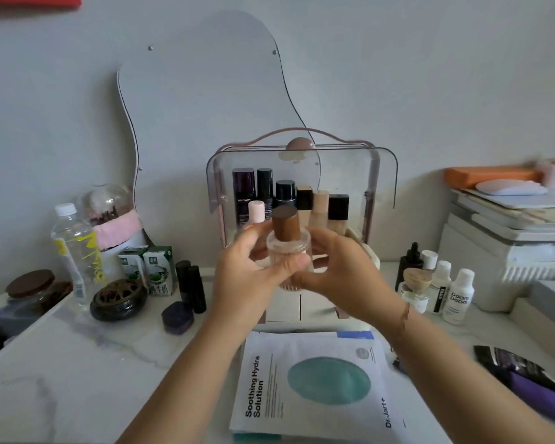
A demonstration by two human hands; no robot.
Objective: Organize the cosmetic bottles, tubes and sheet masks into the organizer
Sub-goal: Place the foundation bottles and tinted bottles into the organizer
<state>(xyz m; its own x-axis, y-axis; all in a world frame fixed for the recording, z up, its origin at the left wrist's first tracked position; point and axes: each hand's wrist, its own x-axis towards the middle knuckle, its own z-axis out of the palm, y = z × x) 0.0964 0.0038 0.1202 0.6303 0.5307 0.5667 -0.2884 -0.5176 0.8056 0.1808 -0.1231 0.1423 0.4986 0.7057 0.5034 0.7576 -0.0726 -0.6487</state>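
held bottle: clear ribbed glass bottle with brown wooden cap (287,248), upright, gripped by left hand (247,274) and right hand (343,277)
organizer: pink plastic organizer with clear cover (378,174), behind held bottle
inside: dark and beige bottles (302,200), upright
masks: white sheet-mask packets with teal circle (318,386), stacked flat in front of organizer
loose: small white bottles (442,286), upright, right of organizer

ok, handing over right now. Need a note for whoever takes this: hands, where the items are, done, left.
Hands: left hand and right hand both grip the clear ribbed glass bottle with a brown wooden cap, held in front of the clear-fronted pink organizer.
Done: several upright cosmetic bottles stand inside it.
Left: the held bottle; the cluster of small white, black and glass bottles right of the organizer; two dark tubes on its left; the white sheet-mask stack lying in front.
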